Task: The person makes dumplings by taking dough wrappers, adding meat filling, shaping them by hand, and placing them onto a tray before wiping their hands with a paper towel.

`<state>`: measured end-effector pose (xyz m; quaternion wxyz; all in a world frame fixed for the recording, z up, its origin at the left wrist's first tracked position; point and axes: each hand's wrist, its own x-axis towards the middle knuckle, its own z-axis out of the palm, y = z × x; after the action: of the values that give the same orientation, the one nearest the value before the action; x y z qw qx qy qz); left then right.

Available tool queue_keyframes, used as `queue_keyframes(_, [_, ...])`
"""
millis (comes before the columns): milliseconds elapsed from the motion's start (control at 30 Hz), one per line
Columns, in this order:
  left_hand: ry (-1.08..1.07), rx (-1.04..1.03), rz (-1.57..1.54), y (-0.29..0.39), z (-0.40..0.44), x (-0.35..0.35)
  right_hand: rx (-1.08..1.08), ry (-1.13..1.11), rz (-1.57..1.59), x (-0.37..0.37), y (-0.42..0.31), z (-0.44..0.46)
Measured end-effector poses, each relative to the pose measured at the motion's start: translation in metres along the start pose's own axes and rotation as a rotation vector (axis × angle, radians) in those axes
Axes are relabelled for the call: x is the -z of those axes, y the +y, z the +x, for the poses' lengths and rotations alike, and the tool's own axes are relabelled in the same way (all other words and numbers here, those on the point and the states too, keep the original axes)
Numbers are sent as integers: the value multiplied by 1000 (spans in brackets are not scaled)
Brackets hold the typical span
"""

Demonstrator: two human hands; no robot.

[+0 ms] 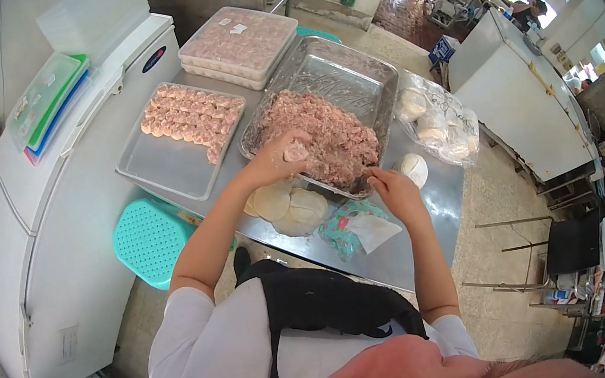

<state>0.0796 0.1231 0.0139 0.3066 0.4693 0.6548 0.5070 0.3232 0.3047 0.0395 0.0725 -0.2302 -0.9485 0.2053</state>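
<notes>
My left hand is cupped around a dumpling with pink meat showing on top, over the near-left rim of a metal pan. Minced meat is heaped in the near part of that metal pan. My right hand is closed at the pan's near-right corner, fingers pinched on a thin thing at the meat's edge that I cannot make out. Round dough wrappers lie in overlapping stacks below my left hand. Left of the pan, a plastic tray holds rows of filled dumplings.
Lidded trays are stacked at the back. Bagged dough wrappers and a loose wrapper stack sit right of the pan. A tissue pack lies at the front edge. A turquoise stool and white freezer stand left.
</notes>
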Motion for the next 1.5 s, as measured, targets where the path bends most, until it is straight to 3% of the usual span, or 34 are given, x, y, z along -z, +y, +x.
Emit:
queue_keyframes(67, [201, -439, 234, 5, -3, -3, 74, 11, 211, 10, -12, -5])
queue_keyframes(133, [38, -369, 185, 5, -5, -1, 199, -5, 411, 6, -28, -11])
queue_keyframes(233, [-116, -321, 273, 7, -3, 7, 219, -93, 467, -16, -38, -6])
queue_keyframes(267, [-147, -313, 330, 7, -3, 10, 209, -65, 330, -9, -35, -4])
queue_keyframes(367, [75, -164, 303, 15, -19, 13, 204, 33, 46, 25, -56, -3])
queue_keyframes(467, [-119, -186, 201, -10, -6, 33, 225, 115, -6, 17, -82, -5])
queue_keyframes(567, [60, -325, 263, -32, -12, 46, 209, 97, -43, 7, -94, 8])
queue_keyframes(667, [-29, -264, 49, 0, -36, 75, 92, 70, 99, 23, -129, 12])
queue_keyframes(767, [-106, -97, 9, 7, -45, 102, 222, 58, 52, -16, -157, 20])
queue_keyframes(800, [-95, -74, 61, 4, -47, 110, 192, -8, 202, -32, -164, 26])
queue_keyframes(967, [-92, -32, 190, -25, -58, 171, 94, 72, 353, -59, -171, 36])
queue_keyframes(1067, [148, -63, 244, -74, -74, 205, -77, 151, 475, -75, -152, 24])
queue_keyframes(1133, [144, -48, 327, -111, -83, 220, -202, 192, 568, -89, -133, 9])
queue_keyframes(1300, [181, -20, 525, -152, -87, 204, -491, 222, 834, -97, -131, -24])
queue_keyframes(1500, [181, 9, 444, -141, -85, 175, -519, 310, 846, -96, -143, -29])
